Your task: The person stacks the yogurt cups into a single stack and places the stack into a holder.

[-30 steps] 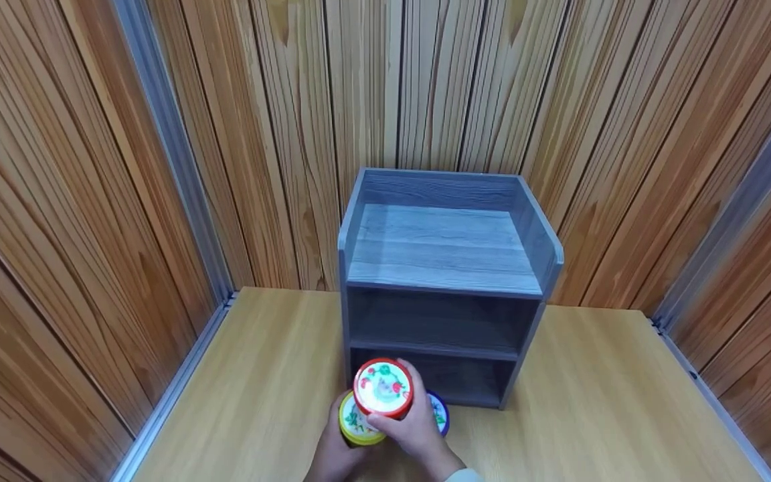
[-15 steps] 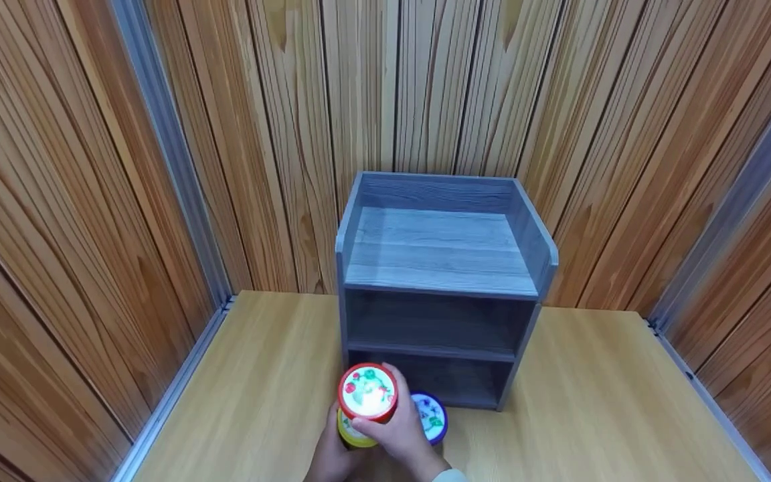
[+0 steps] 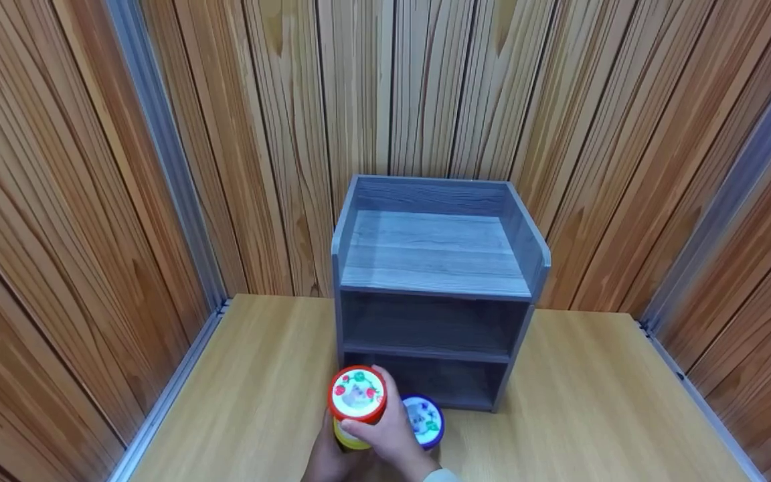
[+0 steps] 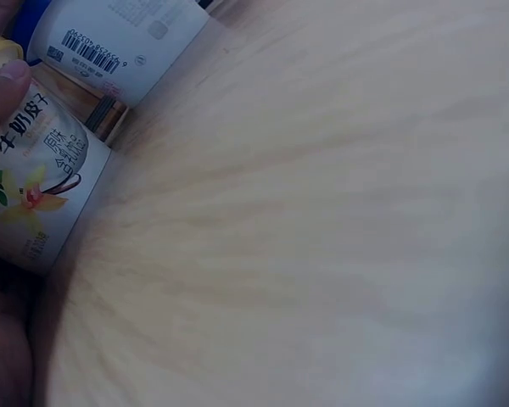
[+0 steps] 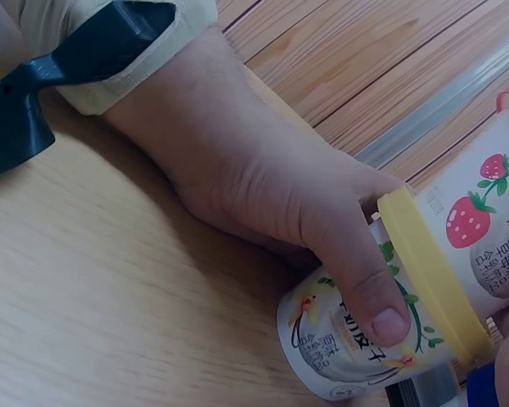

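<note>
In the head view, my right hand (image 3: 392, 428) grips a paper tub with a red lid (image 3: 357, 393) and strawberry print. Below it stands a yellow-lidded tub (image 3: 351, 440), mostly covered. My left hand (image 3: 326, 455) holds this lower tub low on the table, its thumb lying across the printed side in the right wrist view. There the base of the red-lidded tub (image 5: 471, 222) appears to meet the yellow lid (image 5: 434, 275). Just right of both stands a tub with a blue-purple lid (image 3: 423, 422), its barcode side visible in the left wrist view. No hand holds that one.
Directly behind the tubs stands a grey wooden shelf unit (image 3: 425, 294) with a walled top and two lower compartments. Wood-plank walls (image 3: 425, 80) close in the back and sides of the table (image 3: 579, 402). A metal strip (image 3: 171, 385) runs along the left edge.
My right hand has carried the red-lidded tub left, over the yellow-lidded tub. More of the blue-purple lid shows now. The left hand has stayed on the yellow-lidded tub.
</note>
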Demonstrator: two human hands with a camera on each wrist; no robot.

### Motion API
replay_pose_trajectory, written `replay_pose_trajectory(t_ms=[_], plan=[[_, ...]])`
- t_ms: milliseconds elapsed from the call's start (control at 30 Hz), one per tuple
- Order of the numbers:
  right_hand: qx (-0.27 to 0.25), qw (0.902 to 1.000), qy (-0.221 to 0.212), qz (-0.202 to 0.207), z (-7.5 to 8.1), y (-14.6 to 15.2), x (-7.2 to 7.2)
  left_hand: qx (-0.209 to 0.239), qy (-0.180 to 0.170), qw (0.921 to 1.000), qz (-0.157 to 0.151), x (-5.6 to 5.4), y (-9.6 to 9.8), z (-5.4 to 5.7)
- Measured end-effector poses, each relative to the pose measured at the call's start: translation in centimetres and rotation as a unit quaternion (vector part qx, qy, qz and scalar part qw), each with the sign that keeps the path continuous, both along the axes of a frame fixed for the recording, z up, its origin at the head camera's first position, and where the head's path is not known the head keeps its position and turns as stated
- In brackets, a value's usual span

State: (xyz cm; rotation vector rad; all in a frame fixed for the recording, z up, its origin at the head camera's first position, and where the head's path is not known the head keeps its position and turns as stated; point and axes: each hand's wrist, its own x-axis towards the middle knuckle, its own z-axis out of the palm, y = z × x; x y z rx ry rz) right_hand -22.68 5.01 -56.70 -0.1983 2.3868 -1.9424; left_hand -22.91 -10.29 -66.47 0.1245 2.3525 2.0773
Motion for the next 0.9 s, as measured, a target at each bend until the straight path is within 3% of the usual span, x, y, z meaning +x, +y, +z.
replay_pose_trajectory(t_ms=[233,300,433,533,633,900], plan=[[-0.002,0.9999,0.007,0.008,0.10,-0.18,-0.17,-0.025,0.008,0.9996,0.004,-0.13,-0.11,-0.13],[0.000,1.0000,0.006,0.007,0.12,-0.17,-0.17,-0.022,0.001,0.9998,0.004,-0.10,-0.12,-0.07],[0.008,0.9996,0.024,0.010,0.03,-0.05,-0.07,-0.020,0.024,0.9995,0.005,0.10,-0.06,-0.15],[0.014,0.9993,0.033,0.012,0.07,0.08,0.13,-0.010,0.012,0.9999,0.000,0.07,0.00,-0.05],[0.015,0.9997,0.018,0.008,0.29,0.10,0.24,0.006,-0.023,0.9997,-0.007,-0.06,-0.06,0.24],[0.010,0.9998,-0.017,-0.003,0.43,0.08,0.47,-0.010,-0.011,0.9999,0.004,0.13,-0.08,0.28]])
